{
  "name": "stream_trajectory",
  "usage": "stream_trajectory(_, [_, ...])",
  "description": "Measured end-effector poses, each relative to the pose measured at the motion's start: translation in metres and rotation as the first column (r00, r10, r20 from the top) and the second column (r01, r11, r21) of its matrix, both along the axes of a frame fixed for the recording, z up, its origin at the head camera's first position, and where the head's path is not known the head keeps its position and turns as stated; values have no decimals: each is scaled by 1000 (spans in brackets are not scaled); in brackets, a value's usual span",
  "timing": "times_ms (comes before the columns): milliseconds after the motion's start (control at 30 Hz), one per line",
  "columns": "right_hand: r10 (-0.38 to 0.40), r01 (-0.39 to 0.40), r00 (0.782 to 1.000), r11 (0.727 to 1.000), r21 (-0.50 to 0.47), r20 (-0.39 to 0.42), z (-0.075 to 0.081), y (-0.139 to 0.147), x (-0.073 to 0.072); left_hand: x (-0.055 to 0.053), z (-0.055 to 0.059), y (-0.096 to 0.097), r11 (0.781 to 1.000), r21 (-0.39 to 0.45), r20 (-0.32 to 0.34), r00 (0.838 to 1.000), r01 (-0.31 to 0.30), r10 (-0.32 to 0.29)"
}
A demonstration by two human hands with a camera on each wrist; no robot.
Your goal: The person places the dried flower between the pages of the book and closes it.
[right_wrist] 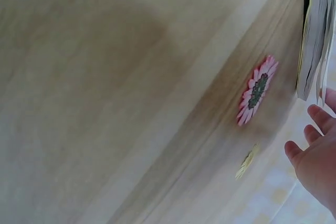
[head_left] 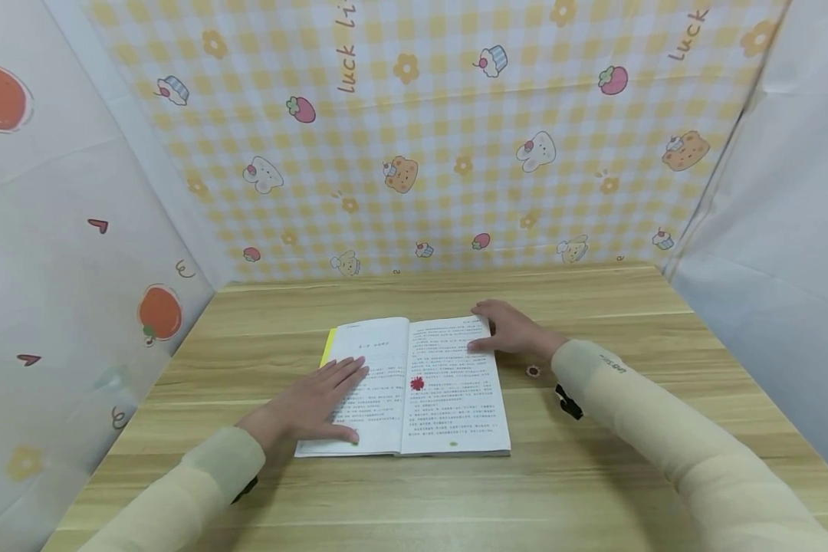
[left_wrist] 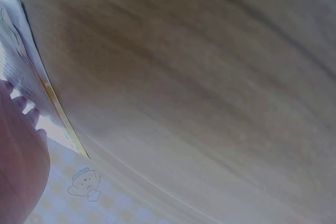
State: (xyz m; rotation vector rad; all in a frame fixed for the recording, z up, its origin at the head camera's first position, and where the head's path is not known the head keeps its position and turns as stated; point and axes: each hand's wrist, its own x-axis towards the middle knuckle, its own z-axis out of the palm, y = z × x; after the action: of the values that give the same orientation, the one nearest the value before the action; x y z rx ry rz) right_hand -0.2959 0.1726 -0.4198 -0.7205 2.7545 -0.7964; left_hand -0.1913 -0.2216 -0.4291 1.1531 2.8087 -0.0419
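An open book (head_left: 448, 406) with printed pages lies on the wooden table, its yellow cover edge showing at the left. A small red flower (head_left: 417, 383) is on the right page near the fold. My left hand (head_left: 320, 402) rests flat on the left page, fingers straight and thumb spread toward the lower edge. At the upper right corner of the book is my right hand (head_left: 514, 330), its thumb over the page. In the right wrist view its loosely spread fingers (right_wrist: 312, 135) are close to the page edges, and one fingertip is right at a loose sheet.
A pink flower with a dark centre (right_wrist: 257, 92) lies on the table (head_left: 593, 307) right of the book. Near it is a small yellow sprig (right_wrist: 247, 162). Behind the table hangs a yellow checked cloth (head_left: 441, 207); white sheets flank both sides.
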Motion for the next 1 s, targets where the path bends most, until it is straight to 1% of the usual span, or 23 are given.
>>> stream_trajectory(100, [-10,10,1000,1000,-9,11,0,0,0,-1,0,0,1000,-1,-1,1000,2,-2])
stream_trajectory(200, [-30,30,1000,999,-38,3,1,0,1,-1,-1,-1,1000,3,-5,1000,6,-6])
stream_trajectory(300, [-82,85,996,989,-122,25,3,-1,4,-1,-1,-1,1000,4,-5,1000,0,0])
stream_trajectory(367, [-129,137,990,971,-194,55,5,-3,6,0,-1,-1,1000,8,-1,1000,0,0])
stream_trajectory(433, [-165,188,981,942,-279,107,6,-4,9,0,0,-1,1000,11,2,1000,-1,1])
stream_trajectory(500, [-182,221,973,913,-343,144,7,-6,12,0,0,-1,1000,14,2,1000,4,-4])
stream_trajectory(567, [-187,248,964,884,-396,188,9,-6,15,1,0,-1,1000,22,2,1000,10,-10])
stream_trajectory(667, [-172,293,944,829,-476,282,11,-6,20,1,0,-1,1000,26,-3,1000,14,-14])
stream_trajectory(733, [-147,335,920,772,-540,362,14,-5,23,0,-1,-1,999,34,-11,1000,21,-21])
stream_trajectory(800, [-106,369,897,714,-596,429,17,-4,27,0,-1,-1,999,40,-21,999,28,-27])
stream_trajectory(867, [-66,408,869,657,-634,490,20,-3,32,0,-1,-1,999,43,-24,999,29,-28])
stream_trajectory(900, [-44,421,857,635,-647,514,21,-2,34,0,0,-1,999,44,-22,999,28,-27])
stream_trajectory(933, [-30,432,846,624,-651,533,22,-1,37,0,0,-1,999,41,-21,999,27,-26])
stream_trajectory(1000, [0,448,824,611,-652,566,22,1,43,0,0,0,999,39,-15,1000,25,-25])
